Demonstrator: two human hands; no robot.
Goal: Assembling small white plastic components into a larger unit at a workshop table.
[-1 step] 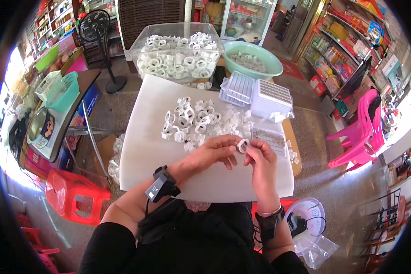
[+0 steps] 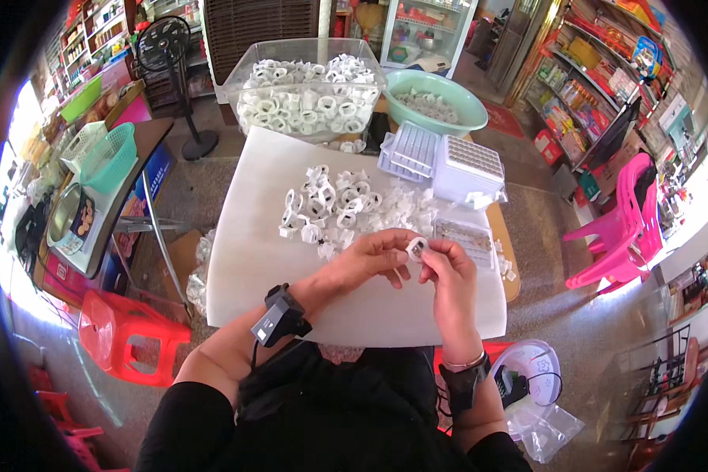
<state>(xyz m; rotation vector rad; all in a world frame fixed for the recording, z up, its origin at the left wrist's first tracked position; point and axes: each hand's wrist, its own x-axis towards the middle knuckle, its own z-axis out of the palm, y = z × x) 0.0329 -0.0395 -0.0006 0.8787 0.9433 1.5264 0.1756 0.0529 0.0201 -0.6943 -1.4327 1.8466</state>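
Between my two hands, above the near part of the white board (image 2: 252, 275), is a small white plastic ring-shaped part (image 2: 417, 248) with a dark opening. My left hand (image 2: 374, 259) pinches its left side with thumb and fingers. On the other side, the thumb and fingertips of my right hand (image 2: 451, 271) grip it too. Beyond my hands lies a loose pile of similar white ring parts (image 2: 322, 203), with small translucent white pieces (image 2: 405, 211) heaped against its right side. A shallow clear tray (image 2: 466, 240) holding small parts sits just past my right hand.
A large clear bin (image 2: 303, 98) full of white parts stands at the far edge, beside a pale green basin (image 2: 468, 110). Stacked white gridded trays (image 2: 470, 175) are at the far right. A red stool (image 2: 130, 334) stands left, a pink chair (image 2: 625, 224) right.
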